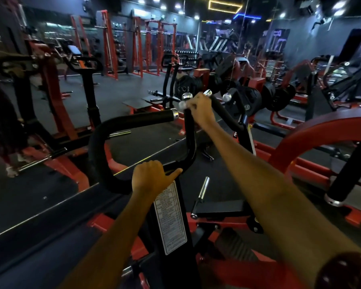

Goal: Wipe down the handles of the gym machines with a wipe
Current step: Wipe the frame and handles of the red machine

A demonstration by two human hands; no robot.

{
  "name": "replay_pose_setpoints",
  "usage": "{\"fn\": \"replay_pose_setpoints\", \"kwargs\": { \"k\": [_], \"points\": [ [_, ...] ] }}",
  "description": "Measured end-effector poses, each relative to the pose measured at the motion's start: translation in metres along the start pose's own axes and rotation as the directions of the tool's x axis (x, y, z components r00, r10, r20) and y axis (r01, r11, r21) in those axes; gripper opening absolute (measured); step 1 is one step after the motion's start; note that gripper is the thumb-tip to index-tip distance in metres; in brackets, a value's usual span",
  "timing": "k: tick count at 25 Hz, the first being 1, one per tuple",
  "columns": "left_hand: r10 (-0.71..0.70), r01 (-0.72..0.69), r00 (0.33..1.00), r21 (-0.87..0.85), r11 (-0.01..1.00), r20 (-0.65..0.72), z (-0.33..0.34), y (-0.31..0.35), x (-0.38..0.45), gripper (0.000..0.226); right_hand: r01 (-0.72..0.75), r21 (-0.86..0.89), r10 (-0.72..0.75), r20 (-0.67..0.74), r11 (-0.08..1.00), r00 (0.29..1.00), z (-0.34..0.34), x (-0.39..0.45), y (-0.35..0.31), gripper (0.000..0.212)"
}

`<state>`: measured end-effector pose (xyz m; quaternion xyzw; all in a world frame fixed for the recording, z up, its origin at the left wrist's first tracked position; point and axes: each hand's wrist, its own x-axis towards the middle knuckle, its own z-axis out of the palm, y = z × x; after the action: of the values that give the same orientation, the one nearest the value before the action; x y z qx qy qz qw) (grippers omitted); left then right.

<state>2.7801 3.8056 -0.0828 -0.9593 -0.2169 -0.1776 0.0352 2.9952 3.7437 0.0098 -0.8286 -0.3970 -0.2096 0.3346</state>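
Two bare hands work on a black gym machine with a looping handlebar. One, the left hand, is clenched around the low curve of the bar just above a white instruction label on the machine's upright post, its thumb stretched along the tube to the right. Farther out, the right hand is closed around the top of an upright black handle, close under its chrome end cap. Something pale and blurred, probably the wipe, shows at the fingers of this hand, pressed against the grip; its shape cannot be made out. Another padded grip with a chrome cap points right, ending just left of the right hand. Beyond the hands stand stacked black weight plates on red frames, and a curved red frame bar arcs across the right side. Red racks line the dark floor at the back.
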Motion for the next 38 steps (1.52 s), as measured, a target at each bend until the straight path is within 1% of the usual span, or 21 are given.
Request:
{"fn": "replay_pose_setpoints", "kwargs": {
  "k": [1,3,4,6,8,11,13,14,15,18,19,21,23,26,28,32,33,34,36,37,38],
  "points": [
    [-0.008,0.008,1.000,0.011,1.000,-0.007,0.001,0.001,0.000,0.069,0.021,-0.034,-0.021,-0.002,0.999,1.000,-0.004,0.014,0.003,0.018],
    [-0.019,0.019,1.000,0.018,1.000,-0.016,0.003,0.003,0.000,0.069,0.085,-0.110,-0.079,0.059,0.990,0.995,-0.006,0.026,0.013,0.022],
    [-0.028,0.029,0.999,0.013,1.000,-0.017,0.004,0.003,0.001,0.069,0.100,-0.109,-0.091,0.078,0.989,0.993,-0.006,0.025,0.015,0.024],
    [-0.046,0.046,0.999,0.022,0.999,-0.020,0.004,0.003,0.002,0.070,0.126,-0.060,-0.122,0.061,0.990,0.991,-0.005,0.011,0.014,0.024],
    [-0.056,0.057,0.998,0.035,0.998,-0.020,0.005,0.003,0.001,0.070,0.083,0.010,-0.083,0.038,0.997,0.996,-0.005,-0.012,0.015,0.021],
    [-0.081,0.081,0.997,0.037,0.996,-0.008,0.003,0.006,0.001,0.071,0.102,0.023,-0.103,0.057,0.995,0.993,-0.004,-0.049,0.025,0.017],
    [-0.106,0.106,0.994,0.058,0.993,-0.007,0.000,0.009,0.003,0.073,0.198,0.010,-0.196,0.193,0.980,0.961,-0.012,-0.052,0.032,0.015],
    [-0.122,0.121,0.993,0.056,0.991,-0.003,-0.001,0.011,0.004,0.074,0.203,-0.011,-0.193,0.264,0.979,0.945,-0.019,-0.042,0.033,0.014],
    [-0.137,0.137,0.991,0.047,0.990,0.005,-0.001,0.012,0.004,0.074,0.156,-0.021,-0.144,0.289,0.987,0.946,-0.025,-0.027,0.030,0.014],
    [-0.171,0.170,0.985,0.035,0.985,0.009,0.002,0.012,0.003,0.072,-0.069,0.080,0.063,0.080,0.994,0.995,-0.030,0.021,0.022,0.015],
    [-0.175,0.174,0.985,0.033,0.984,0.001,0.003,0.012,0.003,0.072,-0.061,0.098,0.057,0.043,0.993,0.997,-0.027,0.028,0.018,0.017],
    [-0.177,0.177,0.984,0.024,0.984,-0.012,0.006,0.011,0.003,0.074,0.035,0.045,-0.037,0.048,0.998,0.998,-0.012,0.028,0.015,0.023],
    [-0.188,0.189,0.982,0.030,0.982,-0.024,0.008,0.010,0.006,0.075,0.087,0.017,-0.087,0.053,0.996,0.995,-0.003,0.021,0.019,0.014],
    [-0.196,0.196,0.980,0.031,0.980,-0.021,0.010,0.011,0.006,0.078,0.052,0.050,-0.054,0.040,0.997,0.998,-0.008,0.025,0.023,0.016],
    [-0.201,0.201,0.979,0.028,0.979,-0.019,0.011,0.010,0.005,0.078,0.017,0.117,-0.016,-0.008,0.993,1.000,-0.009,0.018,0.027,0.017],
    [-0.202,0.203,0.979,0.024,0.979,-0.028,0.009,0.011,0.004,0.075,0.019,0.183,-0.010,-0.049,0.983,0.999,0.004,-0.035,0.035,0.015],
    [-0.199,0.200,0.980,0.032,0.979,-0.032,0.008,0.011,0.004,0.075,0.021,0.195,-0.015,-0.030,0.981,0.999,0.004,-0.048,0.037,0.014],
    [-0.194,0.195,0.980,0.040,0.980,-0.034,0.008,0.011,0.004,0.075,0.007,0.205,-0.014,0.032,0.979,0.999,0.000,-0.056,0.037,0.014],
    [-0.190,0.191,0.981,0.032,0.981,-0.029,0.008,0.011,0.003,0.075,-0.052,0.155,0.013,0.244,0.987,0.970,-0.014,-0.050,0.034,0.015],
    [-0.189,0.189,0.982,0.025,0.982,-0.024,0.008,0.011,0.003,0.075,-0.065,0.124,0.029,0.272,0.990,0.962,-0.021,-0.037,0.030,0.015],
    [-0.186,0.186,0.982,0.024,0.982,-0.020,0.008,0.012,0.003,0.075,-0.062,0.116,0.036,0.210,0.991,0.977,-0.027,-0.020,0.026,0.015]
  ]
}}
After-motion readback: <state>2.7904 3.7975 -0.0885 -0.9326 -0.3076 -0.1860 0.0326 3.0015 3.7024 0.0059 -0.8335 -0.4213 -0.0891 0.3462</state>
